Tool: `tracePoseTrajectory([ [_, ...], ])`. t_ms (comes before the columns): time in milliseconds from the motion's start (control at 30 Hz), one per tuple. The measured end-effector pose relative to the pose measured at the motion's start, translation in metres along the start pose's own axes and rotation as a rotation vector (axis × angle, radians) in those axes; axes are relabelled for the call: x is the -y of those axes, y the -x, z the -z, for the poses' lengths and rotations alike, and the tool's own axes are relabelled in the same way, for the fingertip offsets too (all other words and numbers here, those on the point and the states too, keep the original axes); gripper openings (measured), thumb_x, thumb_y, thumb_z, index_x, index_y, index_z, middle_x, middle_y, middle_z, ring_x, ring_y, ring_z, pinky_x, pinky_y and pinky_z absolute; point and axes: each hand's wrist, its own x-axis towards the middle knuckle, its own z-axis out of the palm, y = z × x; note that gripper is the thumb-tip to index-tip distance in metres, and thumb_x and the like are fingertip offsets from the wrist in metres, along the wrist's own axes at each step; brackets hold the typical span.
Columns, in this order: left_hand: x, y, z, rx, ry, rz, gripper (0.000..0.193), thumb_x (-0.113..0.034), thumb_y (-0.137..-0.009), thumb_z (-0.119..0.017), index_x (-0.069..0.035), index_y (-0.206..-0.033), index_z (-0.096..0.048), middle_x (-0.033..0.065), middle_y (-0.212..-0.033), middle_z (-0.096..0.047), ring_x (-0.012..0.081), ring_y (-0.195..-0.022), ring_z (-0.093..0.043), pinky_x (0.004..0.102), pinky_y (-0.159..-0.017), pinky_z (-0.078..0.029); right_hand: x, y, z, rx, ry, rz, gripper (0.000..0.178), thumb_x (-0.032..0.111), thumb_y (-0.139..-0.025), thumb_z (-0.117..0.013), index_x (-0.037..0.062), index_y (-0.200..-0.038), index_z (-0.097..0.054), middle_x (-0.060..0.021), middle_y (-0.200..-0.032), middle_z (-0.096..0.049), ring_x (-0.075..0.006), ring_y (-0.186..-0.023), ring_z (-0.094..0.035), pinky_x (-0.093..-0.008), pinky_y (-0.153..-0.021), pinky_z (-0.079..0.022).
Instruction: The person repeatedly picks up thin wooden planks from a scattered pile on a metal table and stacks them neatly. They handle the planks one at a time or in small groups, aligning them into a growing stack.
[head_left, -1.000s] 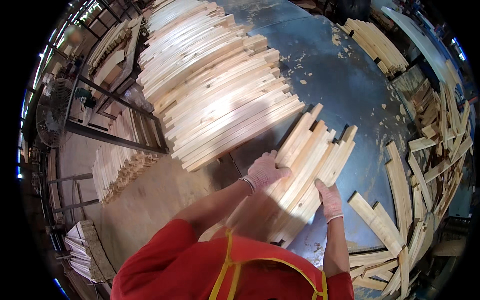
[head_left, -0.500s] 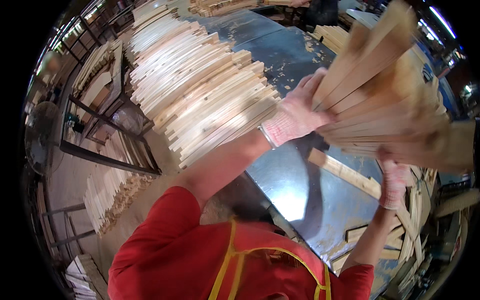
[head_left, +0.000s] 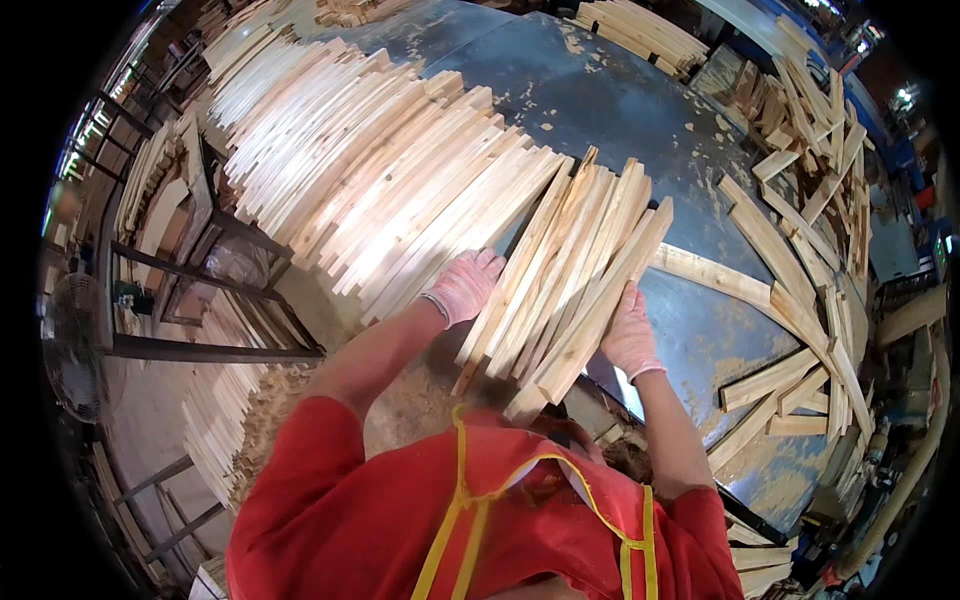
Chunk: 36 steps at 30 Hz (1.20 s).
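A bundle of several wooden strips lies at an angle on the metal table, its near ends jutting past the front edge. My left hand, in a pale pinkish knit glove, presses against the bundle's left side with curled fingers. On the opposite side my gloved right hand grips the outermost strip, so the bundle sits squeezed between both hands. Part of the right fingers is hidden by the wood. Just left of the bundle stretches a long row of strips laid side by side.
Loose, crossed wooden pieces cover the right part of the metal table. One single strip lies to the right of the bundle. Stacked strips rest at the far edge. At left stand a metal frame and a fan.
The bundle was raised and fanned out at the right; it has come down leftward onto the table beside the row. Both hands moved down and left with it.
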Motion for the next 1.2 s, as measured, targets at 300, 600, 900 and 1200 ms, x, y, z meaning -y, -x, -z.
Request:
tracePoseTrajectory([
  [300, -0.029, -0.024, 0.100, 0.135, 0.382, 0.379, 0.066, -0.038, -0.101, -0.064, -0.007, -0.158, -0.047, 0.0173, -0.146, -0.054, 0.0345, -0.145, -0.047, 0.0485, -0.121, -0.037, 0.033, -0.035, 0.020, 0.146, -1.621, -0.475, 0.097, 0.021, -0.090, -0.084, 0.0067, -0.166, -0.025, -0.0164, -0.140, -0.063, -0.0288, -0.127, -0.060, -0.0424, -0.108, -0.052],
  [600, -0.142, -0.045, 0.095, -0.047, 0.485, 0.491, 0.093, -0.037, -0.077, -0.081, -0.006, -0.158, -0.046, 0.0189, -0.154, -0.047, 0.0428, -0.146, -0.042, 0.0593, -0.119, -0.034, -0.093, -0.119, 0.088, -0.009, 0.308, 0.176, 0.089, 0.041, -0.078, -0.083, 0.0111, -0.155, -0.049, -0.0153, -0.139, -0.061, -0.0380, -0.137, -0.054, -0.0492, -0.118, -0.041],
  [900, -0.141, -0.037, 0.084, -0.224, 0.551, 0.510, 0.080, -0.026, -0.077, -0.077, -0.006, -0.151, -0.053, 0.0184, -0.149, -0.052, 0.0433, -0.142, -0.046, 0.0606, -0.119, -0.035, -0.156, -0.190, 0.150, 0.276, 0.659, 0.402, 0.082, 0.036, -0.081, -0.085, 0.0093, -0.151, -0.050, -0.0166, -0.128, -0.067, -0.0371, -0.113, -0.067, -0.0499, -0.096, -0.052],
  [1200, -0.115, -0.027, 0.082, -0.133, 0.528, 0.345, 0.075, -0.047, -0.092, -0.072, -0.004, -0.150, -0.055, 0.0176, -0.143, -0.055, 0.0358, -0.127, -0.058, 0.0586, -0.112, -0.041, -0.259, -0.116, 0.205, 0.057, -0.959, -0.500, 0.048, 0.053, -0.104, -0.070, 0.0112, -0.128, -0.065, -0.0043, -0.094, -0.067, -0.0177, -0.083, -0.065, -0.0356, -0.077, -0.055],
])
